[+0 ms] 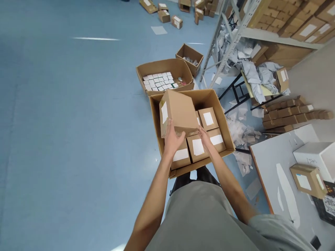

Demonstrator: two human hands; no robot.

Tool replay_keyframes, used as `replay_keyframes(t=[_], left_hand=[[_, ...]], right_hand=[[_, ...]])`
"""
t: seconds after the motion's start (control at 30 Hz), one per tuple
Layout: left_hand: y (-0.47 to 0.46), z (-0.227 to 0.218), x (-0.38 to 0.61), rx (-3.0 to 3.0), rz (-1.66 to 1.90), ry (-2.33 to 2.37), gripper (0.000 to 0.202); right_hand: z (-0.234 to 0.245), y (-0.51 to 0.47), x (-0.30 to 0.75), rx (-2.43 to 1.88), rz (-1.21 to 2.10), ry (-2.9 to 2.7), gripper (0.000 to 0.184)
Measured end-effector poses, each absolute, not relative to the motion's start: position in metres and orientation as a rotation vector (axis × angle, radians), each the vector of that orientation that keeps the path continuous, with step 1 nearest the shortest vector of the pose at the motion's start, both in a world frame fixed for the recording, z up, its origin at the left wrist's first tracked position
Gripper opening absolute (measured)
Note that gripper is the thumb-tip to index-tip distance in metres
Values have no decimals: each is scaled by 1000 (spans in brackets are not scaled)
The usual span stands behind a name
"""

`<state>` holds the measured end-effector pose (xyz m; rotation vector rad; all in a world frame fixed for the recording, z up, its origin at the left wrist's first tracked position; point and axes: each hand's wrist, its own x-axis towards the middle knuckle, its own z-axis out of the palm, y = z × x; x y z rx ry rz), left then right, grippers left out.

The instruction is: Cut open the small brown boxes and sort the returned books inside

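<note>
Both hands grip a brown cardboard box [183,108] with a white label on its left face. It is tilted above the left part of a large open carton [226,122]. My left hand [172,139] is closed on the near left side, thumb on the near face. At the near right corner, my right hand [205,138] holds the same box by its lower edge. Smaller labelled boxes sit inside the carton, such as a box [213,123] at the right and a box [181,161] at the near left. The held box hides part of the carton's inside.
Behind the carton stands an open box [167,62] with rows of small white boxes, and a smaller open box [192,52]. Metal shelving [230,42] rises at the right. A white table [269,174] carries parcels. Paper scraps [243,136] litter the floor nearby.
</note>
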<state>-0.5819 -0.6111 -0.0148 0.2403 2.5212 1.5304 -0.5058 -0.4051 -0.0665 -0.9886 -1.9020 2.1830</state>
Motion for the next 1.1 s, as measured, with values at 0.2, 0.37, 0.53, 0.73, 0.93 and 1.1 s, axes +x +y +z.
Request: replay_keyframes(t=[0.2,0.37,0.53,0.73,0.93,1.1], left_hand=[[-546,56,-524,776,1572,2453,99],[-471,62,-466,935,1590,2096,101],[-381,46,-392,978,1474,1737,103],[-274,32,-298,937,1303,1405,105],[-175,12,-235,752,1254,1211,102],[-123,-28,-210,444,1072,1294,88]], right_hand=[[-6,-368,-400,-1051,2099,-1426,59],[46,-319,-297,-1126,1676,-1316,66],[71,-276,-202,-1252,1272,-1176,79],[68,-232,-101,-1408,1000,-1004,92],[66,-198,-41,-1536,876,-1088,91],[42,-173,-53,-1607,825,-1550,85]])
